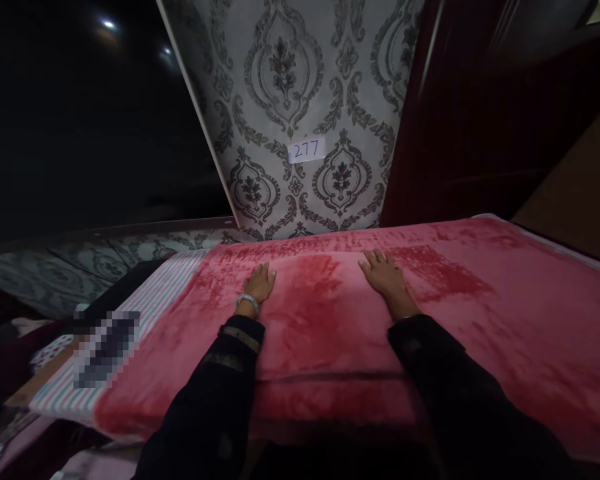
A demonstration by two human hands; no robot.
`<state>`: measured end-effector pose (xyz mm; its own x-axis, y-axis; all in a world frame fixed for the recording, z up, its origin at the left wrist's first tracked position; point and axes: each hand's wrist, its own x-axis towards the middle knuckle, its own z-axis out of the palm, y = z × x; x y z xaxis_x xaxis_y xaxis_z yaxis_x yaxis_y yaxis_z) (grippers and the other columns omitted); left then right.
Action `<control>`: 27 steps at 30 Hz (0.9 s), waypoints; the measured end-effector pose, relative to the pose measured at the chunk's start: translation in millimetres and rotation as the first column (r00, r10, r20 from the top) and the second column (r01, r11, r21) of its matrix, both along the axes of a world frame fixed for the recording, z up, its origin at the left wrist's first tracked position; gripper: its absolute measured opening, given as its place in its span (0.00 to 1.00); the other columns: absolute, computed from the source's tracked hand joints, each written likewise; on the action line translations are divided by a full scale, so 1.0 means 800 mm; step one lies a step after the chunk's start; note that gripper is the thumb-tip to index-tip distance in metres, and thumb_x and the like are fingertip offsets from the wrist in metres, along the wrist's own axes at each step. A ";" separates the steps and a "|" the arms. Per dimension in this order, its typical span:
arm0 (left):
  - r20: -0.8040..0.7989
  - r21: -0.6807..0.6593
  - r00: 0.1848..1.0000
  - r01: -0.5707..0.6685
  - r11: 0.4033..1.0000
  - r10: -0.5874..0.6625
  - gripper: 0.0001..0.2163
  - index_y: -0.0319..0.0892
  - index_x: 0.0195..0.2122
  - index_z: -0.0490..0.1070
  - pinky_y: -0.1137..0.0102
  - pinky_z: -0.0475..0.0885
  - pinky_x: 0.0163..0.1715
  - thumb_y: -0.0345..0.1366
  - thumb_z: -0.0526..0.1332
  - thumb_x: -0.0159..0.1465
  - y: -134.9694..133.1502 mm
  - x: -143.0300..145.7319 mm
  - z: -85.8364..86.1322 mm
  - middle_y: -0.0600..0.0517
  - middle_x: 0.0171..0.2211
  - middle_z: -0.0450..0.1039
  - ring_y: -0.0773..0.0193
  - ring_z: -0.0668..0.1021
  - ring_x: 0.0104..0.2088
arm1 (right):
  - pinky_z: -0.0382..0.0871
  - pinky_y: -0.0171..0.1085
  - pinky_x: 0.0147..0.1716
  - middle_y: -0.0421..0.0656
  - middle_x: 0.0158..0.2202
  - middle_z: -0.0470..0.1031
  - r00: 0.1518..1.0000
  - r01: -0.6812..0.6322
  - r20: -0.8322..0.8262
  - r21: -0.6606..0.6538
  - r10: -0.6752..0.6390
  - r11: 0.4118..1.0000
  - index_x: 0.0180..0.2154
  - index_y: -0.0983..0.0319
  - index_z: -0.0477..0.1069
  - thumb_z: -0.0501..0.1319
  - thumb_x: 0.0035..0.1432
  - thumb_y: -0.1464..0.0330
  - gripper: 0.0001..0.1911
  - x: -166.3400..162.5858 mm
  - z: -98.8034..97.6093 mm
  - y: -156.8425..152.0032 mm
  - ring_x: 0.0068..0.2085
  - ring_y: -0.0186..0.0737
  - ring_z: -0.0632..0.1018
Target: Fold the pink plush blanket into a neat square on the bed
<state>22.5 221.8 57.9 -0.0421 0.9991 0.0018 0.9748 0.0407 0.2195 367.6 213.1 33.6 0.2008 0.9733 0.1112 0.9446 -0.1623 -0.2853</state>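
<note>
A folded piece of pink-red plush fabric (310,320) lies between and under my hands, its near fold showing as a dark line. My left hand (259,283), with a pale bangle at the wrist, rests palm down at the left part of its far edge. At the right part of that edge my right hand (384,275) lies flat with the fingers spread. Neither hand grips anything. A larger plush blanket (505,320) of the same colour spreads underneath, with darker brushed patches in its pile.
A striped cloth (165,300) shows at the left, with a pixelated dark object (107,350) on it. Behind stand a patterned wall with a paper label (307,149) reading 277, a large black screen (90,120) and a dark red panel (470,120). Assorted cloths lie at lower left.
</note>
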 end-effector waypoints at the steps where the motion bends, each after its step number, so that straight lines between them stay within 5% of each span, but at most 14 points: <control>1: 0.003 -0.005 1.000 0.001 1.000 -0.001 0.29 0.41 0.73 0.51 0.49 0.58 0.68 0.47 0.40 0.74 0.000 0.001 0.000 0.42 0.74 0.48 0.53 0.56 0.73 | 0.58 0.62 0.64 0.46 0.75 0.47 1.000 0.000 -0.004 -0.011 0.000 1.000 0.73 0.56 0.53 0.38 0.73 0.53 0.33 -0.001 0.003 -0.001 0.72 0.58 0.52; 9: 0.029 -0.067 0.999 0.015 0.998 -0.013 0.32 0.32 0.72 0.53 0.64 0.59 0.68 0.48 0.44 0.73 -0.004 -0.012 0.027 0.37 0.72 0.54 0.56 0.60 0.71 | 0.45 0.66 0.67 0.51 0.76 0.40 1.000 -0.015 -0.003 -0.179 0.015 0.984 0.74 0.61 0.48 0.40 0.74 0.55 0.33 -0.005 0.052 -0.035 0.74 0.57 0.45; 14: -0.060 0.090 0.998 0.025 0.996 -0.020 0.37 0.31 0.73 0.47 0.44 0.48 0.70 0.52 0.50 0.71 -0.068 0.002 0.048 0.33 0.74 0.44 0.41 0.48 0.74 | 0.44 0.60 0.69 0.51 0.75 0.43 0.971 -0.237 0.033 -0.057 0.239 0.970 0.73 0.60 0.49 0.43 0.75 0.58 0.31 -0.069 0.055 -0.098 0.74 0.52 0.47; 18: -0.217 0.235 0.943 0.303 0.924 -0.254 0.31 0.44 0.73 0.52 0.41 0.48 0.69 0.51 0.49 0.72 -0.148 0.026 0.024 0.42 0.74 0.48 0.42 0.50 0.74 | 0.45 0.60 0.69 0.49 0.75 0.45 0.885 -0.463 0.049 -0.015 0.463 0.886 0.73 0.57 0.53 0.45 0.75 0.56 0.30 -0.140 0.034 -0.144 0.74 0.51 0.48; 21: -0.253 0.200 0.939 0.286 0.937 -0.233 0.29 0.47 0.72 0.56 0.37 0.53 0.67 0.50 0.49 0.73 -0.181 0.026 -0.005 0.43 0.74 0.49 0.40 0.51 0.73 | 0.43 0.60 0.69 0.47 0.75 0.47 0.854 -0.515 0.098 0.020 0.511 0.857 0.72 0.55 0.55 0.46 0.74 0.54 0.30 -0.163 0.022 -0.162 0.74 0.51 0.49; 27: -0.185 0.201 0.960 0.245 0.948 -0.209 0.28 0.50 0.73 0.54 0.39 0.62 0.63 0.49 0.49 0.73 -0.182 0.012 -0.020 0.45 0.75 0.46 0.42 0.49 0.74 | 0.49 0.59 0.68 0.49 0.73 0.51 0.942 -0.289 0.201 0.074 0.270 0.954 0.70 0.59 0.59 0.49 0.73 0.58 0.29 -0.082 -0.003 -0.175 0.73 0.54 0.53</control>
<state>31.9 76.5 41.7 0.2048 0.9559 0.2105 0.9753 -0.2174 0.0386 302.3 72.7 31.3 -0.1116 0.9689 0.2208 0.9855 0.1365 -0.1009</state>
